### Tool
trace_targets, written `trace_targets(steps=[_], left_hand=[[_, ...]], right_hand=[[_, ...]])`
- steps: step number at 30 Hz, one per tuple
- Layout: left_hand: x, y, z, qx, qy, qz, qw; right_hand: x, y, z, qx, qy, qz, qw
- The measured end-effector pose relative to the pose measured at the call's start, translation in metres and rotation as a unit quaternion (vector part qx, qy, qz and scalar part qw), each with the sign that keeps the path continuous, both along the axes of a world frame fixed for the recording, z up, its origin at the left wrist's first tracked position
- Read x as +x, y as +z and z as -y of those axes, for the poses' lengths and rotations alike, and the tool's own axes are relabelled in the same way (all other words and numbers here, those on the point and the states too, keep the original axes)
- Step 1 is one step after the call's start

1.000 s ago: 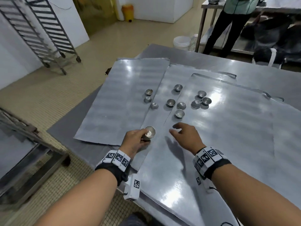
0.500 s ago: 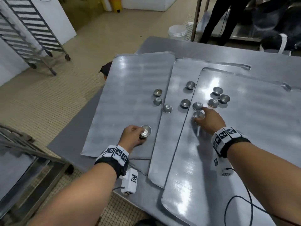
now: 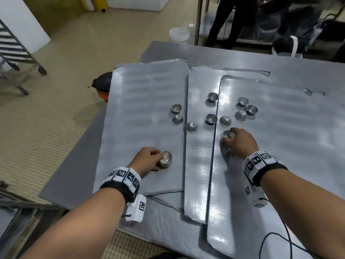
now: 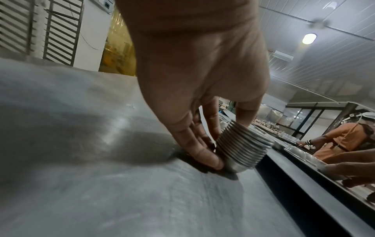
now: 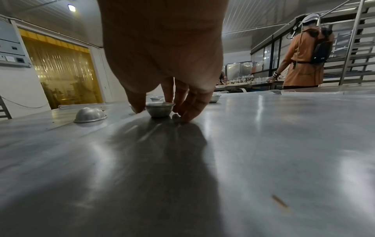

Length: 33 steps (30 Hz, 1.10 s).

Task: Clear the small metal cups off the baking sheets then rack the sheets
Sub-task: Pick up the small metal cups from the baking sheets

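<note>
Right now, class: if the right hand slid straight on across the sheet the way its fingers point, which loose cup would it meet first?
Already gripping one cup, the right hand points up-left. Probably the upturned cup just beyond meets it first, though depth is uncertain.

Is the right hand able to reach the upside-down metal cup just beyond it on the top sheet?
Probably yes: the upside-down small metal cup lies close beyond the right hand, with bare sheet between, but its fingers already pinch another cup.
</note>
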<state>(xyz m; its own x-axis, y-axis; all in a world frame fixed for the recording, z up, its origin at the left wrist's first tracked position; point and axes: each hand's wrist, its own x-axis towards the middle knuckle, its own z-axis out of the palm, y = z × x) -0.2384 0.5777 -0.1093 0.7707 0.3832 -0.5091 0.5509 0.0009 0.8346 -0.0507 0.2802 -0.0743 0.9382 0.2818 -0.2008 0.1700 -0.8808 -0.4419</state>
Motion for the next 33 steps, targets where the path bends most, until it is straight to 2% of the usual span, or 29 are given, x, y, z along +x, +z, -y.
trace_targets(steps=[3, 6, 8, 10, 12, 16, 20, 24, 28, 30, 33], left_hand=[[0.002, 0.005, -0.008, 0.006, -0.023, -0.012, 1.000], [0.009, 0.014, -0.019, 0.039, -0.004, -0.016, 0.999], [0.021, 0.025, -0.027, 0.118, -0.024, 0.000, 0.993], [0.038, 0.044, -0.029, 0.244, -0.110, 0.004, 0.964], [0.061, 0.061, -0.026, 0.314, -0.195, 0.011, 0.929], [0.107, 0.077, -0.009, 0.394, -0.354, 0.026, 0.848], [0.144, 0.076, 0.007, 0.428, -0.442, 0.047, 0.787], [0.169, 0.068, 0.016, 0.449, -0.484, 0.054, 0.749], [0.182, 0.060, 0.021, 0.473, -0.532, 0.057, 0.700], [0.184, 0.058, 0.024, 0.475, -0.538, 0.066, 0.693], [0.185, 0.054, 0.023, 0.463, -0.528, 0.082, 0.707]], right_hand=[[-0.006, 0.001, 0.000, 0.008, -0.005, 0.004, 1.000], [-0.010, 0.001, 0.002, 0.018, -0.012, 0.006, 1.000], [-0.014, 0.002, 0.003, 0.026, -0.018, 0.006, 0.999], [-0.021, 0.004, 0.003, 0.035, -0.024, 0.007, 0.999], [-0.028, 0.005, 0.004, 0.037, -0.028, 0.004, 0.999], [-0.039, 0.007, 0.009, 0.044, -0.031, -0.001, 0.999], [-0.048, 0.007, 0.011, 0.052, -0.039, -0.001, 0.998], [-0.051, 0.007, 0.011, 0.055, -0.050, -0.005, 0.997], [-0.052, 0.007, 0.010, 0.050, -0.056, -0.005, 0.997], [-0.052, 0.007, 0.010, 0.049, -0.062, -0.005, 0.997], [-0.051, 0.004, 0.009, 0.044, -0.064, -0.003, 0.997]])
